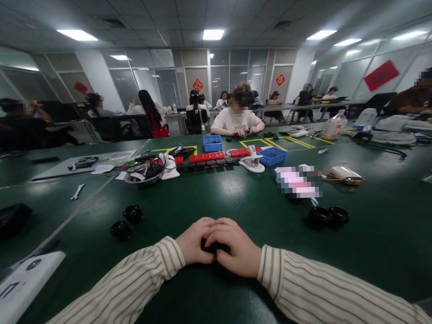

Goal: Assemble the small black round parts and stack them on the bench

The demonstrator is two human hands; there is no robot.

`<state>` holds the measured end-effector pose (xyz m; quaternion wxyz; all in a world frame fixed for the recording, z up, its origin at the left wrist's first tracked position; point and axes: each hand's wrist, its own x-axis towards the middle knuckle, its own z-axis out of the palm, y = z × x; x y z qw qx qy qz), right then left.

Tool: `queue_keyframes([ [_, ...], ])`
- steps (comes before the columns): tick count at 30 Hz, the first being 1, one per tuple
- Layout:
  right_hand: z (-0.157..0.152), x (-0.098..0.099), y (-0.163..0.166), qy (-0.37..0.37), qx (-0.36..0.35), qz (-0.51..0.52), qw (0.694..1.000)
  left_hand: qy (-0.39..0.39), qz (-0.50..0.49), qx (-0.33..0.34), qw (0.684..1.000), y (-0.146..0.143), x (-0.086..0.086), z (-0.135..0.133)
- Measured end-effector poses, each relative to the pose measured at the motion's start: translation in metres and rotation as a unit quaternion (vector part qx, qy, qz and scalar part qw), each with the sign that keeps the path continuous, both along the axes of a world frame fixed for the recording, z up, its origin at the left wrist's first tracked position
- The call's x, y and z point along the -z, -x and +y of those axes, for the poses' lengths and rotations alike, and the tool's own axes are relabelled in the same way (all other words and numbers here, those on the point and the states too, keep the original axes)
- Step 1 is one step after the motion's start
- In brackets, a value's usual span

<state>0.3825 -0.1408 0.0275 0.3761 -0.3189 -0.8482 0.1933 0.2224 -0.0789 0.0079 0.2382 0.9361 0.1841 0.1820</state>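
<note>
My left hand (pixel 197 241) and my right hand (pixel 237 247) meet over the near part of the green table, fingers wrapped round a small black part (pixel 216 247). Most of that part is hidden by the fingers, so its kind does not show. To the left lie two black ring-shaped parts, one (pixel 133 213) just behind the other (pixel 120 230). On the right, another pair of black ring-shaped parts (pixel 320 217) stands side by side, touching or nearly so.
Across the green table (pixel 231 190) runs a row of red and black blocks (pixel 210 157) with blue bins (pixel 272 155), white clamps (pixel 252 159) and a metal bowl of cables (pixel 145 173). A wrench (pixel 77 192) lies left. A person (pixel 237 118) sits opposite.
</note>
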Motion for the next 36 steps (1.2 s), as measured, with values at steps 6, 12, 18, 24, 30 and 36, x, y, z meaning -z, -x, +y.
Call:
queue_keyframes([
  [6,-0.002,-0.003,-0.002,-0.008,-0.010,0.009,1.000,0.001,0.031,-0.030,0.999,0.003,0.006,0.002],
  [12,-0.002,0.002,-0.003,0.007,0.082,0.027,0.996,-0.030,0.096,-0.158,0.982,0.000,0.005,-0.016],
  [18,0.000,0.007,0.002,0.056,0.168,-0.048,0.983,-0.041,0.094,-0.239,0.966,-0.009,-0.002,-0.036],
  [24,0.000,0.005,0.001,0.057,0.152,-0.041,0.986,-0.041,0.058,-0.178,0.982,-0.007,-0.003,-0.025],
  [30,-0.001,0.002,0.001,0.026,0.030,0.008,0.999,-0.003,0.037,-0.032,0.999,0.001,-0.002,-0.005],
  [36,-0.003,-0.002,-0.001,0.004,-0.004,0.033,0.999,-0.007,0.035,-0.027,0.999,0.004,-0.001,0.000],
])
